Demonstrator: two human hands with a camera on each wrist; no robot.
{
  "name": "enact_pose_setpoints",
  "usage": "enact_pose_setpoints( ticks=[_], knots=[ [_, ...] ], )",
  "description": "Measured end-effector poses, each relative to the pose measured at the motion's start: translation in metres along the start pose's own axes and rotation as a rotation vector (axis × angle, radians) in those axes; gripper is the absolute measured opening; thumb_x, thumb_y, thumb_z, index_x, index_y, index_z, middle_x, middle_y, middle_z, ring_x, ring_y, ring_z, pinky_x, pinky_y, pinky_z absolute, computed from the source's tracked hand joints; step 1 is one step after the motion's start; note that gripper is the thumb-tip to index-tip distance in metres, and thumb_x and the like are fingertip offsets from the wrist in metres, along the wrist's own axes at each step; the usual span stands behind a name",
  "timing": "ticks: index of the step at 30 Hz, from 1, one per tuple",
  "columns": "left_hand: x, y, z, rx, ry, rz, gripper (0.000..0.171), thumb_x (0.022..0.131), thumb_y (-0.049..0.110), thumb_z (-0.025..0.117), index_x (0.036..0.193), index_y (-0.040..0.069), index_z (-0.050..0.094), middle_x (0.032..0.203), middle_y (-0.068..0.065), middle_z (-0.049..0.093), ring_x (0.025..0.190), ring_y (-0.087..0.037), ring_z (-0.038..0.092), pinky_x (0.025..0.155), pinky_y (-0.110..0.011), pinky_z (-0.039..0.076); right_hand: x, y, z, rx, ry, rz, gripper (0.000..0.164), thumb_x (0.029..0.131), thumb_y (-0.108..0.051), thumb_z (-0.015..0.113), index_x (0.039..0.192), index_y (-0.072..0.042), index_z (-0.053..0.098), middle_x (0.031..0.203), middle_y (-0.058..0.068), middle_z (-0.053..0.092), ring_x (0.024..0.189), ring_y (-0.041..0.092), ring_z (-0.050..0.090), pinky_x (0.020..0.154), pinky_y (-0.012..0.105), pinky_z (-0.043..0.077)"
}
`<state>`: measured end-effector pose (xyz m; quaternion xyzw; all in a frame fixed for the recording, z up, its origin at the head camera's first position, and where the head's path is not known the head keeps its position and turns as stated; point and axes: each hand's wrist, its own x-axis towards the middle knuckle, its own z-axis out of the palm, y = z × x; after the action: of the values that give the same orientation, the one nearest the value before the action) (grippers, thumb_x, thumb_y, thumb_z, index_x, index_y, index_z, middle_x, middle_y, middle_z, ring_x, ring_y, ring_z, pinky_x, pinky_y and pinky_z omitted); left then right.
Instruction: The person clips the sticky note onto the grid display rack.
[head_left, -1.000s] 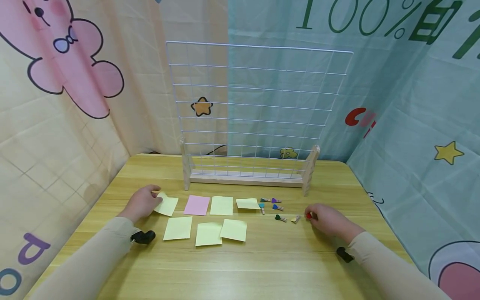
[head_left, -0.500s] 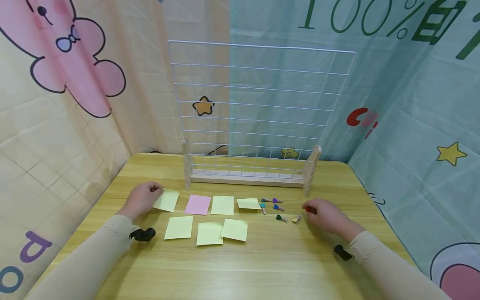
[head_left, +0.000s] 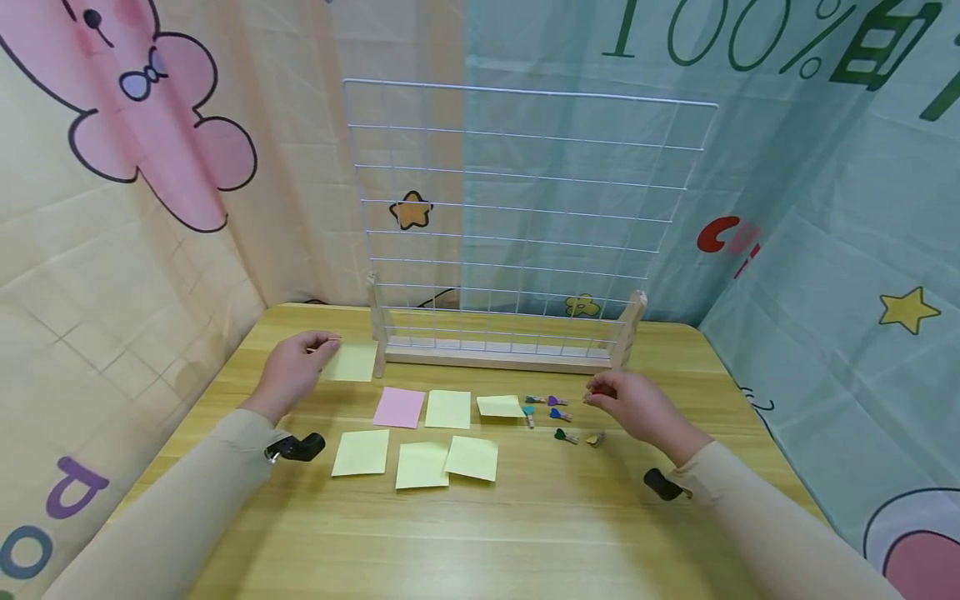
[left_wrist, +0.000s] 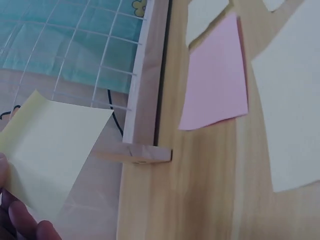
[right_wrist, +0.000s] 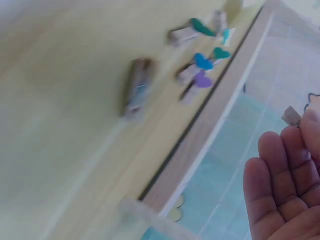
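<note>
My left hand (head_left: 296, 371) pinches a yellow sticky note (head_left: 352, 362) by its edge, holding it up beside the left foot of the wire grid rack (head_left: 502, 177). In the left wrist view that note (left_wrist: 55, 150) overlaps the grid. My right hand (head_left: 641, 410) pinches a small wooden clothespin (right_wrist: 291, 116) between thumb and forefinger, at the right of the rack's base; the fingers hide most of it. Several clothespins with coloured hearts lie near it, among them a purple one (head_left: 557, 401) and a dark green one (head_left: 566, 436).
A pink sticky note (head_left: 399, 407) and several yellow ones, such as a yellow note (head_left: 360, 452), lie on the wooden table (head_left: 525, 542) in two rows before the rack. Printed curtains (head_left: 817, 333) hang behind and at both sides.
My left hand has lifted the yellow note off the table and carried it forward and right toward the rack. The right hand has moved up and left with the red-topped clothespin.
</note>
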<state>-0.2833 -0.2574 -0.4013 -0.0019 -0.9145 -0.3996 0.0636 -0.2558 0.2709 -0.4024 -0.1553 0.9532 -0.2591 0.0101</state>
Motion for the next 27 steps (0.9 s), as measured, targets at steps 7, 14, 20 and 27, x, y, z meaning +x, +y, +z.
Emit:
enact_pose_setpoints(
  ticks=[7, 14, 20, 27],
  knots=[
    [0.013, 0.023, 0.003, -0.075, 0.022, 0.004, 0.045, 0.111, 0.045, 0.051, 0.134, 0.01, 0.068, 0.119, -0.013, 0.064, 0.09, -0.024, 0.053, 0.071, -0.031, 0.048, 0.017, -0.029, 0.0, 0.046, 0.002, -0.039, 0.01, 0.103, -0.018, 0.069, 0.107, -0.011, 0.075, 0.1, 0.004, 0.077, 0.085, 0.018, 0.069, 0.075, 0.036, 0.058],
    [0.027, 0.04, 0.004, -0.095, 0.041, 0.023, 0.041, 0.109, 0.041, 0.056, 0.132, 0.01, 0.069, 0.122, -0.013, 0.064, 0.099, -0.027, 0.053, 0.078, -0.034, 0.045, 0.035, -0.055, 0.002, 0.121, -0.004, -0.073, 0.024, 0.109, -0.016, 0.057, 0.125, -0.003, 0.071, 0.112, 0.009, 0.078, 0.108, 0.026, 0.075, 0.092, 0.042, 0.062],
    [0.034, 0.053, 0.004, -0.132, 0.053, 0.034, 0.036, 0.109, 0.038, 0.058, 0.128, 0.01, 0.07, 0.116, -0.01, 0.062, 0.098, -0.026, 0.052, 0.078, -0.034, 0.045, 0.048, -0.078, 0.001, 0.113, 0.017, -0.052, 0.03, 0.11, -0.023, 0.058, 0.132, -0.007, 0.071, 0.124, 0.011, 0.077, 0.099, 0.023, 0.073, 0.08, 0.038, 0.058],
    [0.042, 0.065, 0.005, -0.169, 0.074, 0.06, 0.038, 0.108, 0.04, 0.059, 0.123, 0.008, 0.07, 0.11, -0.01, 0.062, 0.093, -0.023, 0.051, 0.073, -0.033, 0.044, 0.065, -0.103, -0.001, 0.137, 0.115, -0.147, 0.027, 0.108, -0.022, 0.061, 0.127, -0.009, 0.075, 0.12, 0.009, 0.074, 0.087, 0.019, 0.064, 0.073, 0.034, 0.05]
  ],
)
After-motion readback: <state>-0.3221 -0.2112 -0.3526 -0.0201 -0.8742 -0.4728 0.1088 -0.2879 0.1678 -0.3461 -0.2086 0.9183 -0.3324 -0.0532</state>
